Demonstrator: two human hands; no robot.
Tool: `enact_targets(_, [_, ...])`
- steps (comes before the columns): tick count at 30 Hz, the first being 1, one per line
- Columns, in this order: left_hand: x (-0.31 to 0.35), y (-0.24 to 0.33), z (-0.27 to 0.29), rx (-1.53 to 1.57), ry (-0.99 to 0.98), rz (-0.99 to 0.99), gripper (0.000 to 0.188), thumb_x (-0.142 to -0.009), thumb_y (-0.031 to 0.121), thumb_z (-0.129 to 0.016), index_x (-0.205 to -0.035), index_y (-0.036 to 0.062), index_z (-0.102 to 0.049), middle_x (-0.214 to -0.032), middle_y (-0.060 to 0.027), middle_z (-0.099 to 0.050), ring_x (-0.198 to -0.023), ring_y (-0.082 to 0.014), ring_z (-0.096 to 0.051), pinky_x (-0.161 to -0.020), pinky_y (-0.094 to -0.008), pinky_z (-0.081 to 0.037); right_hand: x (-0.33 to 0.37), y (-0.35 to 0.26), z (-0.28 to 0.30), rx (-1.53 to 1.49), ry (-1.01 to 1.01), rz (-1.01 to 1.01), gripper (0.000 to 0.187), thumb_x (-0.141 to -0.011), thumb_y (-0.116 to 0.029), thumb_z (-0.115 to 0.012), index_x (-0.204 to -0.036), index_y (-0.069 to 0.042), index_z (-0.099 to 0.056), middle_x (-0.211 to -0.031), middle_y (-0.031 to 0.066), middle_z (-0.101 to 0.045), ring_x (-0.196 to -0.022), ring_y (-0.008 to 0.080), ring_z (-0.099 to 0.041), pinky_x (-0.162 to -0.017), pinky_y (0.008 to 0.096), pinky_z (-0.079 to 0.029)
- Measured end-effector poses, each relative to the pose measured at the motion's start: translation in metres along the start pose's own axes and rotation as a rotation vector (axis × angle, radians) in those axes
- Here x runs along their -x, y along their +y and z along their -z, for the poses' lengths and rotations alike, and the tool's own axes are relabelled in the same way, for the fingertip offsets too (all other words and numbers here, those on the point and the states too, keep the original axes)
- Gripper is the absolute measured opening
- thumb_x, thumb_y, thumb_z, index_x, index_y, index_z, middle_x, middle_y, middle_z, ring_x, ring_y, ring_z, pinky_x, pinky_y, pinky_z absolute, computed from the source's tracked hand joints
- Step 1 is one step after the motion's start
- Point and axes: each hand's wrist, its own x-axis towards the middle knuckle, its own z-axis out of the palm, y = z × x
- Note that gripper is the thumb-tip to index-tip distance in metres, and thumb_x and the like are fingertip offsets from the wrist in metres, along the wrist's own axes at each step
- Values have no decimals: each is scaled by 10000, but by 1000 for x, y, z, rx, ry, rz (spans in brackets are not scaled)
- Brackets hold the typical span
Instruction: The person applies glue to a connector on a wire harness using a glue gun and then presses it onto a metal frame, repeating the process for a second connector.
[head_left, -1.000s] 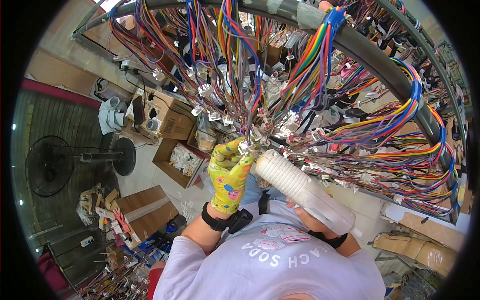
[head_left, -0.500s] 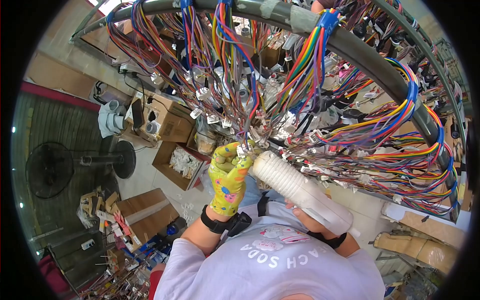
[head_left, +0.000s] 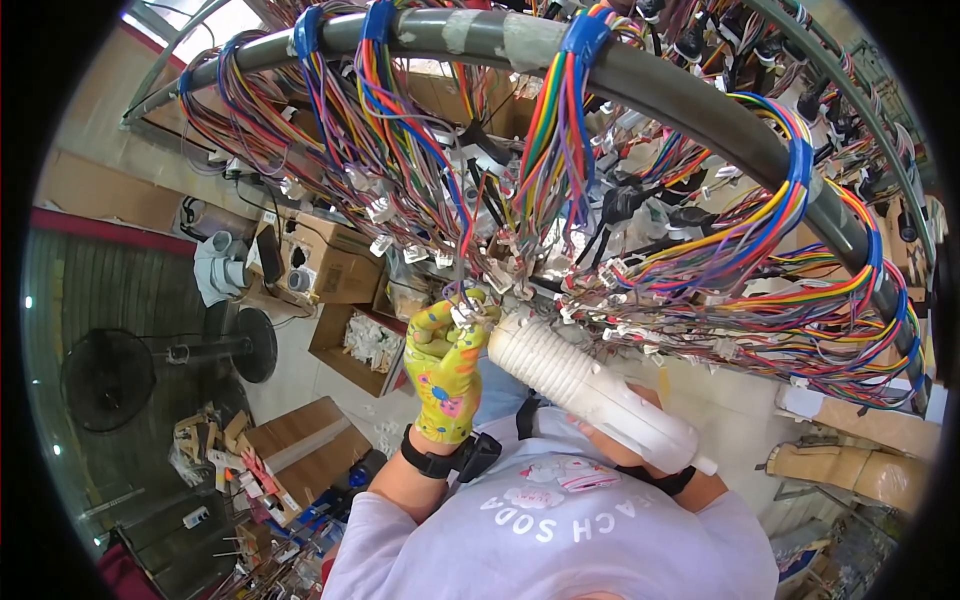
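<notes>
My left hand (head_left: 445,372), in a yellow patterned glove, has its fingers curled in a pinch around a small white wire connector (head_left: 463,313) with thin wires. Just right of it lies the ribbed front end of a white bulky hand tool (head_left: 590,390), slanting down to the right; its exact kind is unclear. My bare right hand (head_left: 608,447) grips this tool from beneath, mostly hidden by its body. Bundles of coloured wires (head_left: 560,150) hang from above toward my hands, many ending in white connectors.
A curved grey rail (head_left: 680,85) carries the taped wire bundles across the top. To the left are an open box of white parts (head_left: 368,340), a cardboard box (head_left: 335,255), a closed carton (head_left: 310,440) and a black fan (head_left: 110,375). Brown padding (head_left: 850,475) lies at the right.
The rail and wire bundles have shifted left and slightly up in view. My left hand, the connector and the white tool sit slightly lower and further left; both grips stay the same.
</notes>
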Motion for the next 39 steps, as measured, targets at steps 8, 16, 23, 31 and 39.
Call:
enact_targets(8, [-4,0,-1,-119,-25,8,320,-761,-8,-673,-1033,97,-541,-1091,-149,-608,-936,-232,-610,-842,-361,-495,-20,71,-11,-324,71,982,250,-778,-19,-616,-1028,-15,-602,-864,79,-673,-791,167,-650,-721,294,-523])
enact_targets(16, [-3,3,-3,-91,-3,10,327,-748,-39,-678,-1031,50,-541,-1047,-142,-623,-909,-215,-619,-830,-342,-497,4,38,6,-237,-166,0,328,-931,-86,-424,-1223,57,-467,-834,137,-622,-530,148,-606,-401,238,-469])
enact_targets(23, [-2,2,-3,-111,55,1,323,-747,-51,-684,-1027,19,-539,-1019,-140,-634,-868,-179,-621,-818,-313,-491,1,28,13,-88,-234,9,351,-947,-142,-406,-1245,35,-457,-836,131,-620,-558,150,-613,-423,230,-470])
enact_targets(31, [-2,3,-3,-131,54,-4,315,-750,-64,-675,-1020,23,-539,-1018,-148,-635,-888,-190,-625,-819,-315,-493,-3,15,7,269,-48,158,254,-778,-65,-625,-1026,-9,-613,-841,87,-678,-772,168,-656,-704,299,-525])
enact_targets(39, [-2,1,3,-205,61,-50,329,-736,-89,-675,-1004,43,-537,-1045,-156,-623,-900,-189,-623,-807,-315,-503,-5,14,6,190,-34,135,249,-774,-50,-622,-1021,-19,-613,-856,84,-674,-791,172,-655,-714,297,-522])
